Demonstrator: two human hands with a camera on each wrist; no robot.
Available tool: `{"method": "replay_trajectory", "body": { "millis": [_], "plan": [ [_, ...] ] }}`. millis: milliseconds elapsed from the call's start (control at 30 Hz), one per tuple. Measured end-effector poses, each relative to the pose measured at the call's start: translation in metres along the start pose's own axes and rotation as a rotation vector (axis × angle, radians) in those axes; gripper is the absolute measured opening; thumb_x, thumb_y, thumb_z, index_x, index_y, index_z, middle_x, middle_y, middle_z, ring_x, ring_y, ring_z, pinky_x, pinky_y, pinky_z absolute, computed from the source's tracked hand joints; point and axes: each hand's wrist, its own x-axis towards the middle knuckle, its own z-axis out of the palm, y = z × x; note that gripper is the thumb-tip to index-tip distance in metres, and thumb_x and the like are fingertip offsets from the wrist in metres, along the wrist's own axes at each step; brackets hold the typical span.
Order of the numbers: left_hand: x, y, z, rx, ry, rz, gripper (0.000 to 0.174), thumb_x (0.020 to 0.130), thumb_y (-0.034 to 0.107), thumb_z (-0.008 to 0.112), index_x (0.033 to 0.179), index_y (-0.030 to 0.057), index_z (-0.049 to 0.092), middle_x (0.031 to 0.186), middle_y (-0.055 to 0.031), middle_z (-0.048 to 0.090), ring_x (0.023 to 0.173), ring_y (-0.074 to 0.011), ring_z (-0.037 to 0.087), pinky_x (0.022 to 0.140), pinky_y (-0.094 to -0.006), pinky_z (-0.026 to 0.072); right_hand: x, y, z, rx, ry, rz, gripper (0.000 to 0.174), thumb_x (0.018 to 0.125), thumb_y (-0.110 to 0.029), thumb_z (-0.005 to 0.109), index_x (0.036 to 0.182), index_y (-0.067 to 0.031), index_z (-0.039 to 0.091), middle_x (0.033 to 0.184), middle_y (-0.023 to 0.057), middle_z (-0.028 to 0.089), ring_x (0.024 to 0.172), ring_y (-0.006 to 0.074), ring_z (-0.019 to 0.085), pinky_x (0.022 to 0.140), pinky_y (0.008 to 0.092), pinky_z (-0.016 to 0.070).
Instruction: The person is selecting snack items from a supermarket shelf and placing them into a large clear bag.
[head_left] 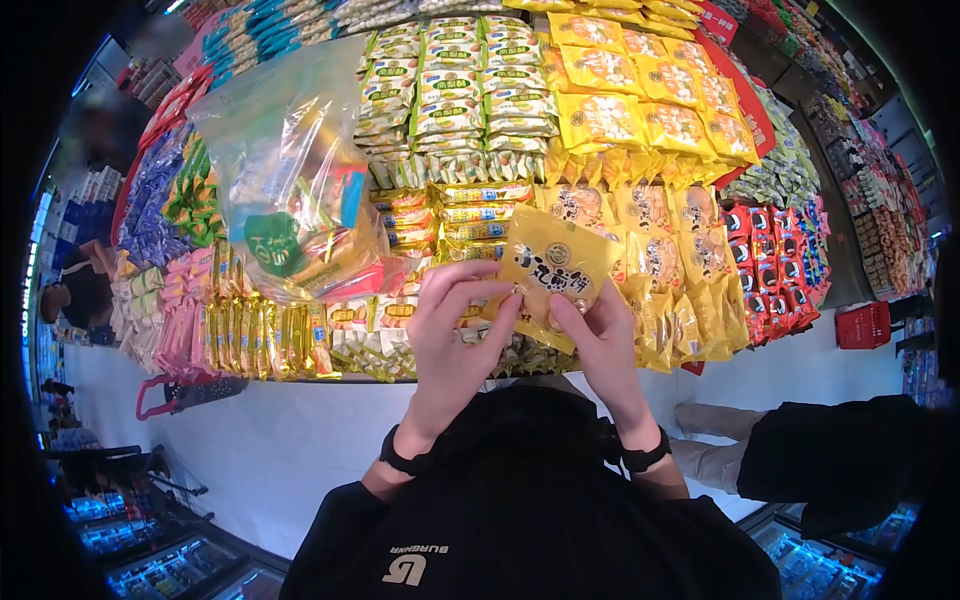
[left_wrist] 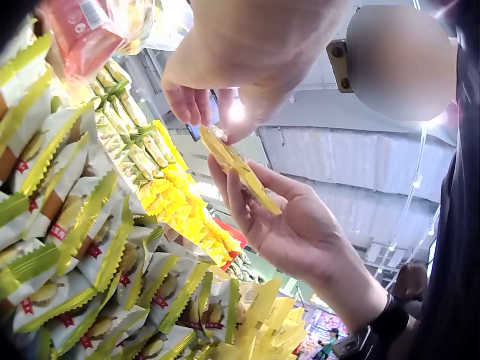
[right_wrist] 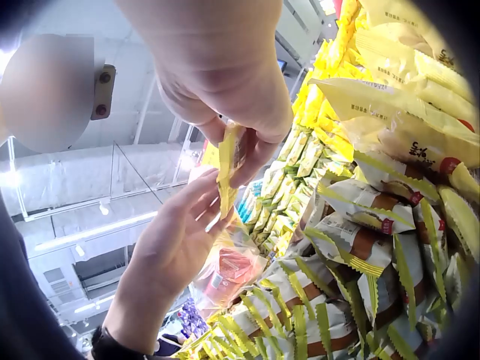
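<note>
In the head view a yellow biscuit packet (head_left: 560, 255) with black lettering is held up in front of the body, over the edge of the display. My right hand (head_left: 603, 345) grips its right lower side, thumb across the printed front. My left hand (head_left: 452, 322) pinches its left edge between thumb and fingers. Seen from the left wrist, the packet (left_wrist: 238, 171) is thin and nearly edge-on, with the left hand (left_wrist: 247, 67) above and the right hand (left_wrist: 296, 229) below. From the right wrist, it stands between the right hand (right_wrist: 221, 79) and left hand (right_wrist: 166, 244).
A clear plastic bag (head_left: 290, 130) of mixed packets rests on the display at left. Matching yellow packets (head_left: 655, 250) hang in rows just beyond my right hand. Green-white packets (head_left: 448, 90) are stacked behind. A person's legs (head_left: 715, 440) are close at right; a pink-handled basket (head_left: 190, 392) stands lower left.
</note>
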Motion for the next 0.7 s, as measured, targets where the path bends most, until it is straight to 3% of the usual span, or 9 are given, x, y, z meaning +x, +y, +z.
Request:
{"method": "replay_trajectory", "body": {
  "millis": [100,200,400,700],
  "plan": [
    [-0.001,0.0,0.002,-0.399,-0.07,-0.37,0.026,0.083,0.0,0.075,0.108,0.0005,0.066,0.106,-0.0079,0.067,0.089,-0.0132,0.065,0.077,-0.0259,0.0523,-0.002,0.0,0.001,0.042,0.01,-0.023,0.043,0.098,-0.003,0.057,0.139,0.0002,0.043,0.127,0.0092,0.06,0.115,0.014,0.059,0.097,0.0305,0.0483],
    [-0.001,0.004,-0.002,-0.708,-0.14,-0.593,0.028,0.087,0.0,0.073,0.112,-0.0039,0.062,0.101,-0.0068,0.069,0.084,-0.0077,0.065,0.073,-0.0211,0.0522,-0.003,-0.002,0.001,0.05,0.004,-0.027,0.044,0.099,-0.003,0.057,0.14,0.0,0.041,0.127,0.0093,0.06,0.115,0.0143,0.058,0.097,0.0307,0.0483],
    [-0.009,0.0,0.003,-0.649,-0.146,-0.586,0.025,0.088,-0.001,0.072,0.111,-0.0044,0.063,0.093,-0.0053,0.071,0.08,-0.0072,0.065,0.071,-0.02,0.0514,-0.005,-0.002,-0.005,0.034,-0.003,-0.02,0.046,0.099,-0.004,0.058,0.141,-0.0006,0.039,0.126,0.0094,0.06,0.114,0.0143,0.059,0.097,0.0306,0.0486],
    [-0.007,0.02,0.029,-0.728,-0.083,-0.607,0.023,0.088,-0.007,0.068,0.111,-0.0031,0.064,0.096,-0.0069,0.07,0.08,-0.0077,0.064,0.07,-0.0192,0.0507,-0.01,-0.016,-0.032,0.039,-0.005,-0.023,0.046,0.097,-0.003,0.06,0.138,0.0013,0.039,0.124,0.0117,0.061,0.114,0.0142,0.058,0.095,0.0293,0.0488]
  ]
}}
